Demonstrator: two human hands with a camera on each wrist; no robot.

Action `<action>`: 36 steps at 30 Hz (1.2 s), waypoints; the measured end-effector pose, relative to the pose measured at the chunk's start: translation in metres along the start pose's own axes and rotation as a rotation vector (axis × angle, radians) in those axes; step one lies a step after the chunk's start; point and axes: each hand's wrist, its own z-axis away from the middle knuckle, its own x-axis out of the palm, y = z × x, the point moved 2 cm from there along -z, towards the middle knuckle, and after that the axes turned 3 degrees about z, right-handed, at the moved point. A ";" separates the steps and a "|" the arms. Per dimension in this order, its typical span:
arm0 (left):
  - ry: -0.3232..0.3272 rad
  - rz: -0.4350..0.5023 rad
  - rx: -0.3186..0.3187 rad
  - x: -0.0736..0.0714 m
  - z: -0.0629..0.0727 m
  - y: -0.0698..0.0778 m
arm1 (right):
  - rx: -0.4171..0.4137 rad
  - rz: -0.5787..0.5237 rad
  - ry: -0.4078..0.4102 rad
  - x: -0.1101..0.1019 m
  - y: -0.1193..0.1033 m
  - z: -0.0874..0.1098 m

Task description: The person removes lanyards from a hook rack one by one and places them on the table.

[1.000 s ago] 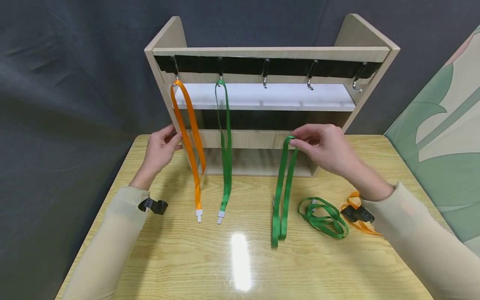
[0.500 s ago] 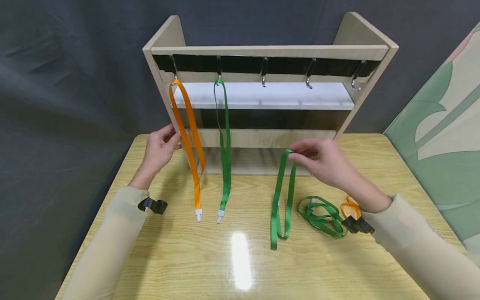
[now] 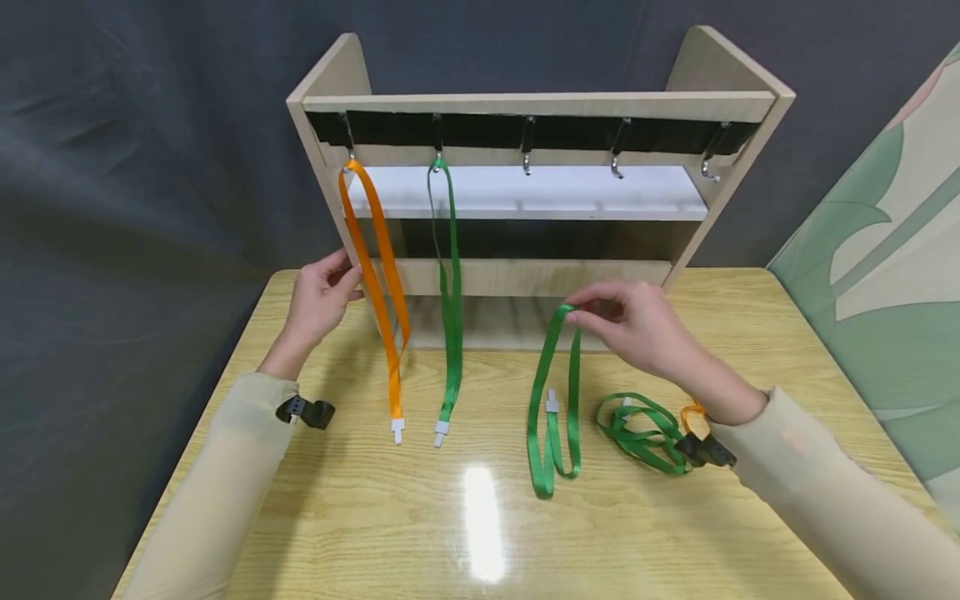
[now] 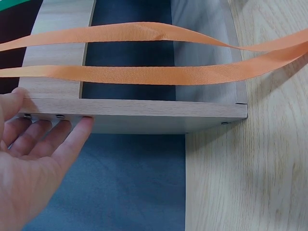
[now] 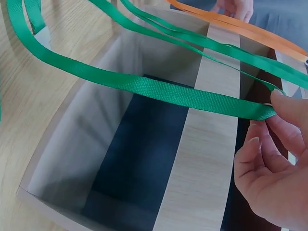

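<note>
My right hand (image 3: 637, 325) pinches the top of a green lanyard (image 3: 537, 417) between thumb and fingertips, in front of the rack's lower part. The lanyard hangs in a loop, its lower end by the table and its white clip (image 3: 552, 402) showing inside the loop. In the left wrist view, my left hand (image 4: 38, 159) holds the edge of the wooden rack's side panel (image 4: 144, 108), thumb on one face and fingers on the other. An orange lanyard (image 3: 386, 250) and another green lanyard (image 3: 452, 308) hang from the two leftmost hooks.
Several metal hooks line the rack's black strip (image 3: 480, 133); the middle hook (image 3: 527, 158) and those right of it bear nothing. On the table (image 3: 360, 517), a coiled green lanyard (image 3: 645, 450) lies beside an orange one (image 3: 693, 414), partly hidden by my right wrist.
My right hand has come down and slightly left with the green lanyard, whose loop has spread and shows its clip. My left hand stays on the rack's side.
</note>
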 end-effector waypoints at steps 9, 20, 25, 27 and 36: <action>0.001 -0.002 -0.003 0.000 -0.001 -0.002 | 0.021 -0.014 -0.029 0.004 0.009 0.006; -0.013 -0.011 -0.021 0.003 0.008 0.031 | 0.048 -0.003 -0.055 0.012 0.016 0.019; -0.014 -0.001 -0.026 0.003 0.008 0.033 | 0.047 -0.014 -0.068 0.018 0.022 0.027; -0.010 -0.002 -0.028 0.003 0.007 0.029 | 0.045 -0.015 -0.075 0.020 0.025 0.030; 0.004 0.008 -0.020 0.000 -0.001 -0.003 | 0.032 -0.009 -0.122 0.030 0.031 0.049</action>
